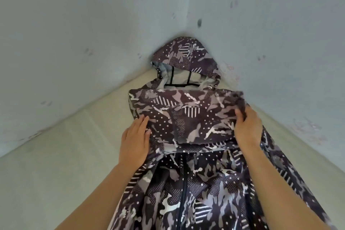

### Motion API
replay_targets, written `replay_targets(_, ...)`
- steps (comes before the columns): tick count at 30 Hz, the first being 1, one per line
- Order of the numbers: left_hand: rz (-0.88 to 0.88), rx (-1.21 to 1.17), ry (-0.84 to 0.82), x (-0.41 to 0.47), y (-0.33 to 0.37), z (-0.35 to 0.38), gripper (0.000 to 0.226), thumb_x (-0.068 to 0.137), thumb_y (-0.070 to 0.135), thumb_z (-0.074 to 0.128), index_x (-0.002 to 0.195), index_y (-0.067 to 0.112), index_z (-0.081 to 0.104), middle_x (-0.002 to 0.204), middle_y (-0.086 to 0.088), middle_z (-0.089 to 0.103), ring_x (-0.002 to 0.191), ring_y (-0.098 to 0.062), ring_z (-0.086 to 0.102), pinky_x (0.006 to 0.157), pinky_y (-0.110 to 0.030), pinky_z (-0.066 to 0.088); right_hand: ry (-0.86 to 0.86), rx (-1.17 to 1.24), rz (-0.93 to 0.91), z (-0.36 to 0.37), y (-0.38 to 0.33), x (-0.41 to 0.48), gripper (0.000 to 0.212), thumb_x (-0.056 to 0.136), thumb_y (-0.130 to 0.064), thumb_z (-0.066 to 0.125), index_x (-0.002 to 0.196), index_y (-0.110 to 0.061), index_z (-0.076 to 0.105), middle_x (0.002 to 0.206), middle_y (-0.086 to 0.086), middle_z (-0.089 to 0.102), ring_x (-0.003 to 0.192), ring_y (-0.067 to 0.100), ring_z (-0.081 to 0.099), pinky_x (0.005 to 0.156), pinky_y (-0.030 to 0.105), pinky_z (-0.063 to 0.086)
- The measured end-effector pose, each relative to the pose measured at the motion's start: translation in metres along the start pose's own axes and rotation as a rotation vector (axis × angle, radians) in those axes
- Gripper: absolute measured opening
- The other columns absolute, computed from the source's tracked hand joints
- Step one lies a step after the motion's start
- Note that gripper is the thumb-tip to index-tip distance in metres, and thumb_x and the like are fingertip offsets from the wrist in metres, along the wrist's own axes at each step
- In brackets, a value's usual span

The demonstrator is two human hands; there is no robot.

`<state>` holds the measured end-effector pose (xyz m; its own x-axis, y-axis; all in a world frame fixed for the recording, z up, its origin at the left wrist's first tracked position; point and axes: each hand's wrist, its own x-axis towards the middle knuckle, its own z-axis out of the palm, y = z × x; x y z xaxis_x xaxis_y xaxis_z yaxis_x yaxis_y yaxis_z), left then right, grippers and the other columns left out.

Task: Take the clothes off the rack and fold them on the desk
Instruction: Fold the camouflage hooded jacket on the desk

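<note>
A hooded camouflage jacket (pixel 188 183) in dark purple, grey and white lies front up on the pale desk (pixel 61 158), its zipper running toward me and its hood (pixel 186 56) leaning into the wall corner. A sleeve is folded across the chest as a flat band (pixel 179 110). My left hand (pixel 133 140) lies flat with straight fingers on the left edge of that band. My right hand (pixel 246 127) grips the bunched fabric at the band's right end. The jacket's lower hem runs out of view at the bottom.
Two pale blue-grey walls (pixel 93 24) meet in a corner right behind the hood and hem in the desk on both sides. Bare desk surface shows to the left of the jacket and in a narrow strip on the right.
</note>
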<state>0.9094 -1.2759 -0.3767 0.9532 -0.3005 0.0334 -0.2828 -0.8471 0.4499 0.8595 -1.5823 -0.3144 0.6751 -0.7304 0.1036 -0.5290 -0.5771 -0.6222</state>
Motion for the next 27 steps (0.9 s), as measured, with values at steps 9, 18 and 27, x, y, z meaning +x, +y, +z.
replay_targets(9,0.035,0.273,-0.218,0.016,0.004,0.002,0.065,0.098,0.054,0.022,0.154,0.028,0.001,0.160,0.004,-0.014,0.146,-0.015,-0.018,0.120,-0.041,-0.008,-0.105,-0.246,0.002,0.036,0.037,-0.021,0.072,0.093,-0.026,0.057,0.151,-0.017,0.015,0.154,0.014,0.021,0.141,0.033,0.028,0.114,0.049,0.027)
replay_targets(18,0.007,0.421,-0.300,0.018,-0.012,0.011,0.062,0.096,0.059,0.017,0.148,0.041,-0.013,0.159,0.001,-0.023,0.147,-0.022,-0.017,0.120,-0.050,0.001,-0.475,-0.565,-0.663,0.082,0.020,-0.094,0.055,0.100,-0.051,0.008,0.153,-0.036,0.012,0.161,-0.001,0.005,0.149,0.024,0.005,0.120,0.047,0.000)
replay_targets(27,-0.438,-0.239,-0.201,-0.100,-0.021,-0.028,0.048,0.077,0.076,0.051,0.102,0.034,0.053,0.092,0.016,0.062,0.083,-0.004,0.060,0.078,-0.033,0.051,-0.623,-0.298,-0.903,0.065,-0.005,-0.227,0.046,0.103,-0.040,0.032,0.146,-0.026,0.039,0.155,-0.008,0.031,0.145,0.010,0.022,0.116,0.039,0.014)
